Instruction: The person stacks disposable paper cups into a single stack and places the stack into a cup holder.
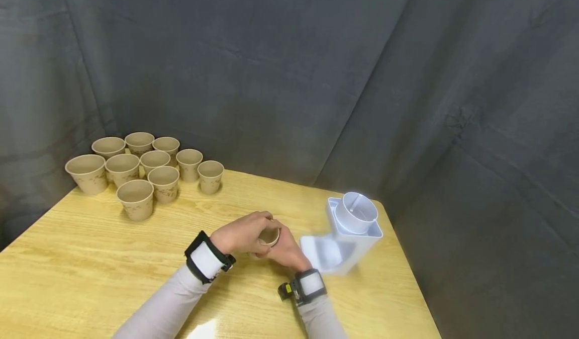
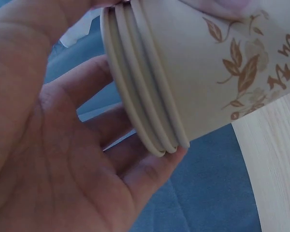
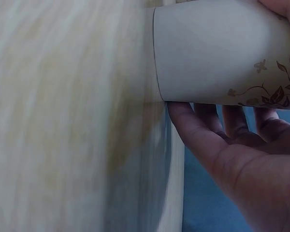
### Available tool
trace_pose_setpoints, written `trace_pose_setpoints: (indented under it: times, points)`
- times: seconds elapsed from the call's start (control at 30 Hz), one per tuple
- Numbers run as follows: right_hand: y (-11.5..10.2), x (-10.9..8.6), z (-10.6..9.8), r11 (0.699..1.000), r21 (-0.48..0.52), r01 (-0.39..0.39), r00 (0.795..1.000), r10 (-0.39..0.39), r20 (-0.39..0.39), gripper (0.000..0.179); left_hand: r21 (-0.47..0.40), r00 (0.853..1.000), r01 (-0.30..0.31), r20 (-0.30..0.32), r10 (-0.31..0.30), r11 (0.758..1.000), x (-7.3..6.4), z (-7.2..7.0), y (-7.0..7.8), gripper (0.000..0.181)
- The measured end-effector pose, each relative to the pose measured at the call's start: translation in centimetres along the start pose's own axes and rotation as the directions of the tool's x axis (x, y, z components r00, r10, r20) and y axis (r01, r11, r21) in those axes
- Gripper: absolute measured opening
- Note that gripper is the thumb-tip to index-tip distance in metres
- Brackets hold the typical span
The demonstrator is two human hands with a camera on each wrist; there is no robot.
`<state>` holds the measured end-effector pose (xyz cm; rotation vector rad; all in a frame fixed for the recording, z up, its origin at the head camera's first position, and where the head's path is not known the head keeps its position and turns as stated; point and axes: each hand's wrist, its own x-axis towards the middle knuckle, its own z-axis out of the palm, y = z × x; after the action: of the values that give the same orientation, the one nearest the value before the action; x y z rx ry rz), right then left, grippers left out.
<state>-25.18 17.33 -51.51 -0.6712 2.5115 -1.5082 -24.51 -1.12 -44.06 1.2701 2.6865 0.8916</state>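
Ten cups (image 1: 155, 159) stand upright, left of frame (that part looks done). Cup stack (image 1: 270, 236) in lower middle: three rims (image 2: 139, 82) nested, not yet parted, so work seems left. Left hand (image 1: 239, 234), fingers curled round rims; right hand (image 1: 288, 250), fingers wrapped round side. White stand (image 1: 352, 252) lower right, near right hand.

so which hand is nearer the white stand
Right. The right hand is close beside the base of the white stand; the left hand is farther from it, on the opposite side of the cups both hold.
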Motion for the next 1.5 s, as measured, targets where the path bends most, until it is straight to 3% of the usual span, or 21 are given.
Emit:
trace_pose_setpoints:
  times: [0.23, 0.47, 0.6, 0.77, 1.0, 1.07, 1.27, 1.5]
  points:
    - [-0.3, 0.0, -0.2, 0.998, -0.053, -0.024, 1.000, 0.024, -0.007, 0.076, -0.054, 0.999, 0.033, -0.008, -0.034, 0.998, -0.1, -0.1, -0.2, 0.048]
    - [-0.2, -0.1, 0.0, 1.000, -0.013, -0.020, 1.000, 0.020, 0.007, 0.071, -0.062, 0.998, 0.051, -0.025, -0.052, 0.997, 0.0, 0.0, -0.5, 0.044]
    - [0.0, 0.0, 0.1, 1.000, 0.004, -0.021, 1.000, 0.021, -0.011, 0.067, -0.071, 0.996, 0.031, -0.085, -0.037, 0.997, -0.1, -0.6, -1.2, 0.042]
    - [-0.1, -0.1, 0.3, 0.999, 0.033, -0.038, 0.998, 0.040, -0.051, 0.067, -0.012, 0.982, -0.003, -0.191, 0.001, 1.000, -0.6, -2.0, -3.1, 0.039]
    - [-3.7, -1.0, -0.1, 0.991, 0.129, -0.045, 0.998, 0.050, -0.038, 0.066, 0.066, 0.952, 0.058, -0.305, -0.035, 0.996, -1.1, -4.2, -6.8, 0.048]
    - [-3.7, -1.0, -0.1, 0.989, 0.137, -0.050, 0.998, 0.055, -0.032, 0.066, 0.066, 0.945, 0.080, -0.324, -0.055, 0.995, -1.2, -4.6, -8.1, 0.050]
    - [-3.8, -1.1, -0.2, 0.988, 0.144, -0.052, 0.998, 0.058, -0.033, 0.066, 0.054, 0.939, 0.139, -0.325, -0.114, 0.989, -1.0, -5.5, -11.5, 0.055]
    - [-3.9, -1.2, -0.1, 0.992, 0.116, -0.042, 0.998, 0.046, -0.033, 0.067, 0.083, 0.931, 0.210, -0.320, -0.173, 0.974, -0.6, -6.3, -13.8, 0.062]
